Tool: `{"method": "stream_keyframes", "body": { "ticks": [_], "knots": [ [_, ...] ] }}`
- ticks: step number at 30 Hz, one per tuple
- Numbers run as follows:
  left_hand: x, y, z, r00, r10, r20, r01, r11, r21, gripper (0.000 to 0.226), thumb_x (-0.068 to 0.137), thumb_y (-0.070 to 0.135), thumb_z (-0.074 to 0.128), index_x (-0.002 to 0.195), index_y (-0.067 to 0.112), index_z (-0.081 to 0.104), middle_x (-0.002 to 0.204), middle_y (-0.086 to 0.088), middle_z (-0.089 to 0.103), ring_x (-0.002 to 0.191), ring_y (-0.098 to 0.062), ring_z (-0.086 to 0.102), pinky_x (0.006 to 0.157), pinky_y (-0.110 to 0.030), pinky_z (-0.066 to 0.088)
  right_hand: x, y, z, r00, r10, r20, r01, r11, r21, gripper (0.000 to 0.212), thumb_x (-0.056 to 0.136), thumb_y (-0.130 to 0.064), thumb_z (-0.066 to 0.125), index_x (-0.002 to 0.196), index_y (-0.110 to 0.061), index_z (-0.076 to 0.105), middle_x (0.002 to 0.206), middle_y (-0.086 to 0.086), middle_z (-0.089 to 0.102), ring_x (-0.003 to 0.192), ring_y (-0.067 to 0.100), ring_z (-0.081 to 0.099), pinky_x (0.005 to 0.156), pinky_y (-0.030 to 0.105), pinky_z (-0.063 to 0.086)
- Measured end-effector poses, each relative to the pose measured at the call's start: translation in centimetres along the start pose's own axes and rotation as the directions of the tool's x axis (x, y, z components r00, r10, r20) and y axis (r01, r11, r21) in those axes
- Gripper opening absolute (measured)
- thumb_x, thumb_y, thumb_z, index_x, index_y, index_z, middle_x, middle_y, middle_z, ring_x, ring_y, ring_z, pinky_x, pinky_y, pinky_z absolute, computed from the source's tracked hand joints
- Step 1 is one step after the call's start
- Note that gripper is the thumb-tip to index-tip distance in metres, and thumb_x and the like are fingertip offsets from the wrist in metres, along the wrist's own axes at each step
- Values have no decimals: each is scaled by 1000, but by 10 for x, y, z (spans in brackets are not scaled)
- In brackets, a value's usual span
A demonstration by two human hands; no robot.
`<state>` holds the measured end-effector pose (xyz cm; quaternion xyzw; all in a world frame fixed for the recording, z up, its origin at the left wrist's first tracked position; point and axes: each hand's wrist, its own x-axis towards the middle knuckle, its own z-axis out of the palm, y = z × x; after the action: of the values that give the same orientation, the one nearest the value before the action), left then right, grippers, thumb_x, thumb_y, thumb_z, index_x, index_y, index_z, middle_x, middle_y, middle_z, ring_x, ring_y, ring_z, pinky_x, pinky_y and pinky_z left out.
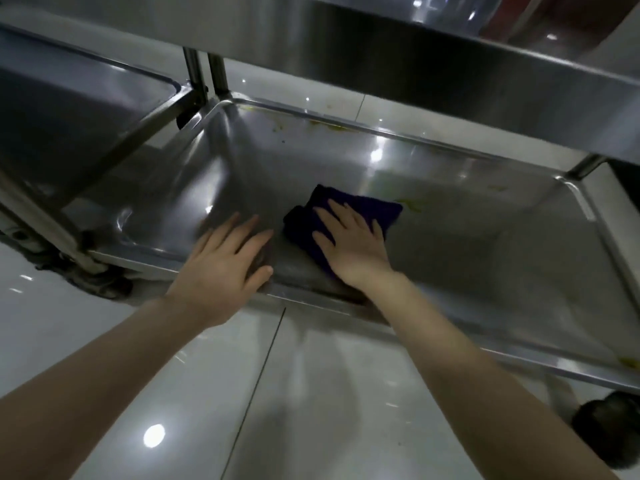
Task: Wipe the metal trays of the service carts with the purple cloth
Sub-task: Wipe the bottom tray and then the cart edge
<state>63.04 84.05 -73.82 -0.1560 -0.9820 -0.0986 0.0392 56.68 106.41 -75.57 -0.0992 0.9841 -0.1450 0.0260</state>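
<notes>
Glossy tiled floor beneath cart's lower metal tray: right hand presses purple cloth flat at centre frame; left hand, fingers relaxed, braces near rim. Yellow residue at right may smear.

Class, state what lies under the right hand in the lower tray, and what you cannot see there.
Under the right hand lies the purple cloth, pressed on the tray floor. The metal beneath the cloth is hidden.

The cloth under my right hand is dark purple. The tray is shiny grey metal with yellowish stains. The floor is glossy pale grey tile.
</notes>
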Motion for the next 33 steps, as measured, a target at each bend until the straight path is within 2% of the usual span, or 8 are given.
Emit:
{"method": "stream_keyframes", "body": {
  "ticks": [2, 5, 8, 15, 21, 24, 27, 33],
  "knots": [
    [16, 19, 4, 999, -7, -33, 5, 998, -61, 63, 92, 50, 27, 144, 19, 42, 153, -6, 34, 145, -27, 23, 115, -45, 25, -67, 7, 2, 997, -66, -50, 65, 997, -35, 51, 99, -52, 26, 148, -39, 29, 159, -11, 22, 147, 13, 17, 116, 50, 15],
    [44, 51, 19, 997, -23, -75, 14, 993, -120, 47, 98, 28, 44, 144, 16, 42, 153, -8, 34, 146, -26, 21, 116, -43, 22, -112, 28, 1, 999, -23, -41, 22, 999, -25, 54, 97, -56, 17, 147, -41, 30, 157, -12, 25, 146, 13, 20, 115, 51, 19],
    [55, 80, 40, 999, -11, -52, 5, 994, -113, 50, 99, 29, 41, 148, 20, 35, 157, -3, 25, 148, -23, 12, 118, -43, 15, -67, 54, -9, 995, 66, -75, -72, 994, -82, 51, 99, -53, 26, 149, -42, 26, 160, -13, 19, 147, 12, 14, 117, 51, 14],
    [50, 77, 48, 998, -2, -63, -3, 997, -75, 49, 99, 35, 39, 148, 28, 33, 157, 2, 25, 148, -23, 9, 119, -47, 10, 61, 92, -42, 960, 280, -18, -279, 960, 38, 51, 103, -46, 27, 152, -32, 21, 162, -5, 9, 148, 20, 7, 116, 60, 6],
    [46, 83, 39, 995, 85, -50, -85, 996, -9, 61, 93, 45, 15, 144, 26, 41, 155, 2, 32, 147, -24, 16, 118, -48, 15, -87, 80, -17, 987, 101, -127, -106, 994, -29, 50, 100, -51, 29, 148, -40, 29, 159, -11, 21, 147, 13, 16, 116, 52, 16],
    [45, 87, 36, 993, 117, -22, -117, 993, 13, 64, 92, 47, 11, 144, 26, 41, 155, 2, 31, 147, -24, 15, 119, -47, 13, -141, 85, -19, 993, 106, -56, -107, 994, -21, 51, 99, -55, 21, 148, -42, 26, 159, -14, 19, 147, 11, 14, 116, 51, 16],
    [45, 91, 35, 992, 123, -3, -123, 992, 42, 67, 91, 48, 7, 145, 28, 39, 156, 3, 29, 147, -22, 14, 119, -44, 13, -99, 101, -30, 985, 157, -78, -163, 983, -89, 52, 100, -52, 27, 150, -41, 22, 161, -14, 13, 148, 11, 9, 118, 51, 13],
    [45, 91, 37, 996, 90, 20, -90, 996, 26, 68, 89, 50, 7, 146, 27, 37, 155, 3, 31, 146, -22, 17, 118, -42, 16, 29, 140, -59, 918, 396, -25, -394, 917, 70, 53, 103, -46, 25, 153, -32, 17, 163, -4, 5, 149, 22, 3, 116, 61, 5]
  ]
}}
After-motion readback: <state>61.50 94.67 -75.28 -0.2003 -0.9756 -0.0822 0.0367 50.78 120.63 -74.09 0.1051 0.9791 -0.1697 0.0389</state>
